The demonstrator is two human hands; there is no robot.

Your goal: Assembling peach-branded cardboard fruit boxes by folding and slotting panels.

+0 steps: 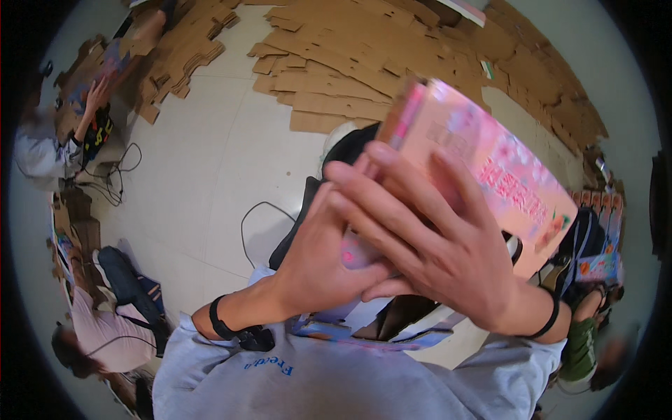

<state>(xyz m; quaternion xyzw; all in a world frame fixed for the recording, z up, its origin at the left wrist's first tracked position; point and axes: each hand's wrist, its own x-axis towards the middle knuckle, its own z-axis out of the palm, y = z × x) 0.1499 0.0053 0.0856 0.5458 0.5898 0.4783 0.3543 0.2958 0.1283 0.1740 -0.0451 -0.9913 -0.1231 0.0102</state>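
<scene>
A pink cardboard box (pixel 483 150) with a floral print is held up, tilted, in front of my chest. My left hand (pixel 322 245) grips its near left side, thumb pointing right, and most of its fingers are hidden behind the other hand. Across the box's near side lies my right hand (pixel 448 241), with long fingers stretched out toward the upper left and slightly apart. The right hand's thumb is close to the left thumb. Below both hands, against my shirt, are pale bluish cardboard flaps (pixel 325 329) around a dark opening; whether they belong to the same box I cannot tell.
Flattened brown cardboard sheets (pixel 336 77) cover the floor ahead, with another pile (pixel 178 59) at the far left. A black cable (pixel 262 204) loops over the pale floor. People sit at both sides. Printed boxes (pixel 598 269) stand at the right.
</scene>
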